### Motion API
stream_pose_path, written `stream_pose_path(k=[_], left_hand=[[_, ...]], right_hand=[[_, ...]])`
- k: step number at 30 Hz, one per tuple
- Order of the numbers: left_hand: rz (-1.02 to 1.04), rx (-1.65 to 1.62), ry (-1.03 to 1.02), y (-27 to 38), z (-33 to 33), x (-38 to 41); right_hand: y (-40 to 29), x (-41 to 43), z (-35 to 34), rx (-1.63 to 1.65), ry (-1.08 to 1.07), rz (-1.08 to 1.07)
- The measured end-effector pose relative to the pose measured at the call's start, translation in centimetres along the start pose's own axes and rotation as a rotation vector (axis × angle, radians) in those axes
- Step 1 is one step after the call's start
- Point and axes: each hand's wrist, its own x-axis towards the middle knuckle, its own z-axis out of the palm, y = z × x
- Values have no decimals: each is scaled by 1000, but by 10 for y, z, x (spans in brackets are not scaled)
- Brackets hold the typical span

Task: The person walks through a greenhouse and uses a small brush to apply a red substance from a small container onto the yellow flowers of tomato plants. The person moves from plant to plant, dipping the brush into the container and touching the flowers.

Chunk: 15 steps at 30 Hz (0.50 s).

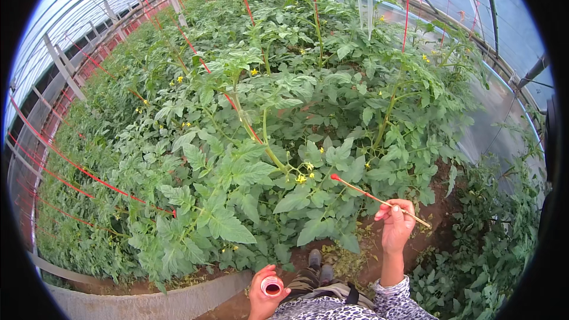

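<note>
Between the thumb and fingers of my right hand (pixel 397 224) is a thin wooden stick (pixel 370 195) with a rounded red tip (pixel 335 177). That tip points up and left, a short way right of a cluster of yellow tomato flowers (pixel 302 178). The flowers hang from a tomato plant's thick green stem (pixel 272 156), which has a red string (pixel 231 101) running beside it. Low in the picture, my left hand (pixel 263 298) grips a small open jar (pixel 272 286) holding dark red liquid. Red stains show on the fingers of both hands.
Dense tomato plants (pixel 284 53) fill the greenhouse ahead, with more foliage (pixel 478 249) at lower right. Red strings (pixel 89 171) slant across the left side. A low concrete edge (pixel 151 300) curves along the lower left. Clear plastic sheeting (pixel 489 115) lines the right side.
</note>
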Motion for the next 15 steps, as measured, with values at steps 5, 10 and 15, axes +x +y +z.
stream_pose_path(k=[5,10,15], left_hand=[[268,182,-276,27,25,55],[405,69,-489,43,67,105],[514,-16,-592,40,126,151]], right_hand=[[-18,5,-5,-92,45,-80],[-32,10,-3,-192,58,-161],[-44,11,0,-299,99,-251]])
